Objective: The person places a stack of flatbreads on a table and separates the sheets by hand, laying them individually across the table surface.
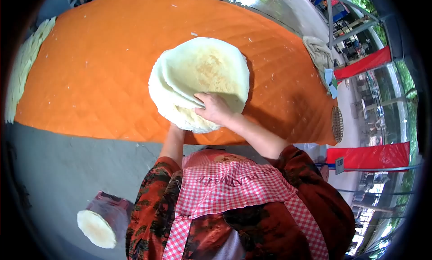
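From the head camera, you look down at a stack of thin round flatbreads [200,75] lying on an orange quilted cloth [90,75]. Your right hand [215,108] rests flat on the stack's near edge, fingers spread over the top sheet. Your left hand [176,127] reaches under that same near edge (its fingers are hidden, so its grip cannot be told). Right of the stack, at the cloth's far corner, lies a crumpled towel [318,53].

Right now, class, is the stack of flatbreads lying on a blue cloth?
No, the stack of flatbreads lies on an orange cloth, with the right hand pressing on it.
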`<state>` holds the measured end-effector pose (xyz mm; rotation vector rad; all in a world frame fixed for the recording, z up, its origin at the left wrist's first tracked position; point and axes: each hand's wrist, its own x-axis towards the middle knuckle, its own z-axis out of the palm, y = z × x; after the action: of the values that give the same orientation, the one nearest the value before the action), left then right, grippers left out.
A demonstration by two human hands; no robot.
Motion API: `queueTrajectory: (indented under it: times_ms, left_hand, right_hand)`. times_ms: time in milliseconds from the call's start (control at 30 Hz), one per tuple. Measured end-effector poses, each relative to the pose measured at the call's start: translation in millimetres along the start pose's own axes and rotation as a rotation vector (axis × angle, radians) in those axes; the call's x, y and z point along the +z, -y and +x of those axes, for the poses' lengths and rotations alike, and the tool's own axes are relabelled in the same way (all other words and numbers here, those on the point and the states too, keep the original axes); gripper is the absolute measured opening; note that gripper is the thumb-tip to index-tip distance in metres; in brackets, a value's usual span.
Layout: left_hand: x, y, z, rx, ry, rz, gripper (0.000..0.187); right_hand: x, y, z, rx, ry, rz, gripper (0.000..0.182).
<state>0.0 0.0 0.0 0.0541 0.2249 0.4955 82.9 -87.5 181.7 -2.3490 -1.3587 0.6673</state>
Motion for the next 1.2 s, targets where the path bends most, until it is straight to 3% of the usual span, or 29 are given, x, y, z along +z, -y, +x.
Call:
queueTrajectory:
  times_ms: [300,400,533,567,633,667,700,800,833,900,967,1033,1067,1100,1167,1200]
  left_hand:
    - [-3.4,0.7,7.0,-0.015,-0.008,0.105,0.067]
    - [-5.3,0.8,10.6,-0.018,-0.020,0.143,0.067]
    - [-14.4,-1.5,9.2,-0.029,-0.045,0.217,0.068]
    - [-18.2,-4.4,7.4,-0.031,-0.063,0.253,0.068]
    - [-22.9,-5.1,16.8,-0.050,-0.075,0.298,0.068]
    - [-21.4,-7.2,20.1,-0.061,-0.085,0.318,0.068]
    - [-16.0,-5.4,24.2,-0.074,-0.090,0.330,0.068]
    - [-10.9,-12.8,25.3,-0.072,-0.118,0.367,0.068]
    - [-9.9,-13.6,24.8,-0.070,-0.133,0.370,0.068]
    - [-9.7,-16.2,22.0,-0.064,-0.145,0.381,0.068]
    - [-9.2,-17.7,22.3,-0.056,-0.149,0.377,0.068]
    - [-11.3,-20.2,17.9,-0.043,-0.155,0.355,0.068]
    - [-14.1,-19.8,15.2,-0.033,-0.151,0.341,0.068]
    - [-16.5,-19.9,12.7,-0.025,-0.149,0.325,0.068]
    - [-18.2,-14.4,14.7,-0.017,-0.136,0.287,0.068]
    - [-18.7,-14.3,12.3,-0.009,-0.135,0.278,0.068]
  right_hand:
    - [-19.2,-21.2,18.2,-0.065,0.173,0.137,0.068]
    - [-20.1,-30.0,23.2,-0.125,0.155,0.152,0.059]
    - [-14.6,-41.8,36.9,-0.112,0.190,0.290,0.033]
    - [-5.7,-45.9,37.8,-0.094,0.157,0.336,0.025]
    - [-1.5,-39.2,37.3,-0.154,0.104,0.014,0.023]
    - [1.6,-40.7,41.3,-0.104,-0.027,-0.068,0.023]
    - [2.2,-42.4,46.4,0.181,-0.386,0.309,0.019]
    - [-95.4,-111.8,66.1,0.072,-0.406,0.497,0.013]
    - [-137.7,-142.0,61.5,0.141,-0.342,0.679,0.012]
    - [-214.8,-183.3,0.0,0.212,-0.557,0.942,0.019]
    - [-252.5,-253.7,-52.4,0.134,-0.692,1.148,0.037]
    - [-261.6,-307.3,-107.7,0.229,-0.833,1.180,0.039]
    - [-253.5,-343.9,-132.9,0.150,-0.873,1.293,0.044]
    - [-248.3,-378.4,-150.9,0.296,-0.984,1.315,0.040]
    - [-213.2,-460.0,-192.1,0.548,-1.132,0.481,0.042]
    - [-188.2,-443.6,-185.5,0.511,-1.082,0.556,0.042]
